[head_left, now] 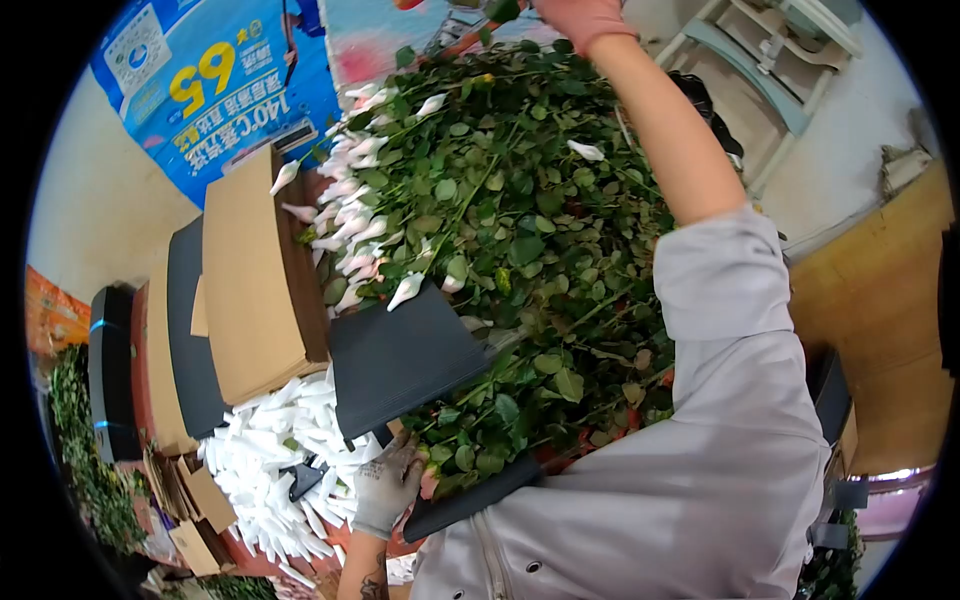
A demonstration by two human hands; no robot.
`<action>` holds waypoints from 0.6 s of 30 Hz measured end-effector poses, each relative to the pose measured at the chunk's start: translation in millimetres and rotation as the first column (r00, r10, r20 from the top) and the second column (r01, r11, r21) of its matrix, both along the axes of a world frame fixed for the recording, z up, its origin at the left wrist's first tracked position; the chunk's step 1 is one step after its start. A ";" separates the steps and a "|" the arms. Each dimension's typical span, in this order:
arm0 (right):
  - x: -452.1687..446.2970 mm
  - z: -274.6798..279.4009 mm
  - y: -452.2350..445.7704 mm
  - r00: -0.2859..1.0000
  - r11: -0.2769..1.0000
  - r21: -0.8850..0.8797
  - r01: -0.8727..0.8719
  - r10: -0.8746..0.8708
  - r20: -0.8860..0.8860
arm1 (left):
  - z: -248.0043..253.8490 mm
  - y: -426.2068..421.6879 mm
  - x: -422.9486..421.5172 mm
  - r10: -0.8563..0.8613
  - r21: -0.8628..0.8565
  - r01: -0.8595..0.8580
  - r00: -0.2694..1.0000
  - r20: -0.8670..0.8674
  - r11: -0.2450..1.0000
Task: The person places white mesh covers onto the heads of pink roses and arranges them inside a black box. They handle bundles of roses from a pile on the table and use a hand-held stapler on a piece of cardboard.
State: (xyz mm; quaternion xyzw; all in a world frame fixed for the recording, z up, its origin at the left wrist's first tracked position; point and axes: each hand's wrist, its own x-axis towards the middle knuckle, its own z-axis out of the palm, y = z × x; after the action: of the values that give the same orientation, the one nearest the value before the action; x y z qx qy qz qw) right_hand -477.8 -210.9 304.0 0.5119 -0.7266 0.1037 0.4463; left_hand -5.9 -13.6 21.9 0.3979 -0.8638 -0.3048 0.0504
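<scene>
At the lower middle, my left hand [385, 490] wears a whitish work glove. Its fingers curl in beside a pink rose [430, 480], seemingly closed on it at the bloom; the leaves hide part of the grip. My right hand [585, 18], in a pinkish glove, reaches far out at the top edge, where the frame cuts off its fingers, near rose leaves and a stem. Between both hands lies a large heap of leafy roses [530, 210], many of their heads covered with white sleeves [350, 230].
White foam sleeves [280, 470] are piled at lower left. A dark board [400, 355] lies beside the roses, and tan cardboard sheets [255, 280] stand left of it. A blue poster [210, 90] is behind. At upper right stands a pale chair-like frame [760, 60].
</scene>
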 end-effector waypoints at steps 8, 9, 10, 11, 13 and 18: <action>145.5 -275.4 14.1 0.809 0.517 0.773 -0.367 0.587 -0.008 | -4.0 5.3 3.5 0.035 -0.021 -0.036 0.999 -0.018 0.999; 147.1 -317.3 15.0 0.816 0.530 0.766 -0.364 0.578 -0.012 | -4.0 4.9 3.0 0.009 -0.027 -0.010 1.000 -0.023 1.000; 132.8 -370.2 -5.6 0.824 0.602 0.707 -0.370 0.564 -0.049 | -4.0 4.4 2.3 0.013 -0.022 -0.013 1.000 0.001 1.000; 141.2 -336.9 2.7 0.834 0.461 0.852 -0.248 0.548 -0.054 | -2.1 2.9 0.8 0.022 -0.022 -0.021 0.999 0.025 1.000; 130.9 -330.4 0.1 0.790 0.547 0.761 -0.349 0.609 -0.075 | 2.3 0.0 -2.0 0.030 0.002 -0.031 0.999 0.015 1.000; 92.7 -169.1 -4.8 0.839 0.796 0.264 -0.544 0.523 0.152 | -8.9 2.4 3.5 -0.016 -0.024 0.017 1.000 0.021 1.000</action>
State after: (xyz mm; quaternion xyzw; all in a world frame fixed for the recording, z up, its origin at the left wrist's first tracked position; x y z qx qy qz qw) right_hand -385.2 -215.7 134.9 0.7526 -0.5755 0.1332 0.2908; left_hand -2.5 -11.2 13.0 0.3933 -0.8711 -0.2908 0.0439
